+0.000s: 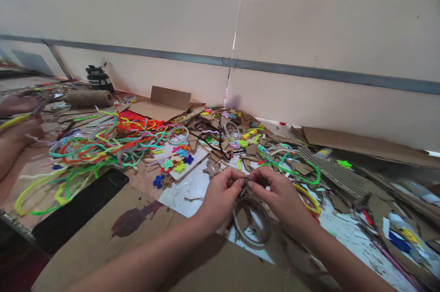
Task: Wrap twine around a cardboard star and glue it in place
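My left hand point(220, 195) and my right hand point(277, 195) meet at the fingertips above the worktable. Each has thumb and forefinger pinched on a small brownish bit, mostly covered by the fingers and too small to name. Just below them is a round ring point(256, 242), like a tape-roll core, with scraps showing through its middle. A star-shaped piece point(211, 169) lies beyond my left hand, near several felt flowers point(178, 166). Close to my right forearm rests a yellow ring point(309, 198).
Tangled pipe cleaners point(117, 140) and a black phone point(82, 209) lie at left. A person's hand point(20, 104) works at the far left, near a twine spool point(88, 98). Cardboard point(151, 246) covers the front; scraps and a glue bottle point(323, 153) crowd the right. White panels point(309, 21) stand behind.
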### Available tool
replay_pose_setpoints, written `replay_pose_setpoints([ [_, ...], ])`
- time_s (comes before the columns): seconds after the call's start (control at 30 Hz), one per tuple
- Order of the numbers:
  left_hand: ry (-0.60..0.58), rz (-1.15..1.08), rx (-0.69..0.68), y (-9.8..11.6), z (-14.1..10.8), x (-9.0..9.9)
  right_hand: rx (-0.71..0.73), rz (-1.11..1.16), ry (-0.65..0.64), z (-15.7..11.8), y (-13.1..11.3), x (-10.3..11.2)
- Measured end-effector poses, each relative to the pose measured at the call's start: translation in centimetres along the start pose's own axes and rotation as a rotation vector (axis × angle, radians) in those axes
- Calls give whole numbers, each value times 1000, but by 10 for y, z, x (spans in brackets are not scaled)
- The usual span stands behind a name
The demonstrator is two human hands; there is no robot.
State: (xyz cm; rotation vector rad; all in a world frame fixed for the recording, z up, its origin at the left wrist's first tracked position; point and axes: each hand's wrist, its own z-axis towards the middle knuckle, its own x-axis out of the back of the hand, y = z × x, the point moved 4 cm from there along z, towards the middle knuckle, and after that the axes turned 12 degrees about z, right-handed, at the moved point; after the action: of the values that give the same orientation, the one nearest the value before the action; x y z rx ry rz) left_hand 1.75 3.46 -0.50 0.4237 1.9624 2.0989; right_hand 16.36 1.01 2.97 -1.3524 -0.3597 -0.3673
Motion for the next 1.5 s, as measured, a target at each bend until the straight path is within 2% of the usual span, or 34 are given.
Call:
replay_pose_setpoints([
  [0.23,22,185,-95,3,-5,2,-23,-1,30,-1,1,0],
  [0.4,33,352,-133,10,-8,3,-66,113,29,-2,2,-3],
  [0.63,5,135,-78,0,-3,1,-111,263,33,0,9,-7],
  [0.87,-14,-6,-28,2,1,0,-136,299,36,1,5,-5],
  [1.33,7,-118,55,3,3,1,-143,366,21,4,9,-4],
  [1.5,5,-84,9,3,3,1,-123,303,30,2,4,-4],
])
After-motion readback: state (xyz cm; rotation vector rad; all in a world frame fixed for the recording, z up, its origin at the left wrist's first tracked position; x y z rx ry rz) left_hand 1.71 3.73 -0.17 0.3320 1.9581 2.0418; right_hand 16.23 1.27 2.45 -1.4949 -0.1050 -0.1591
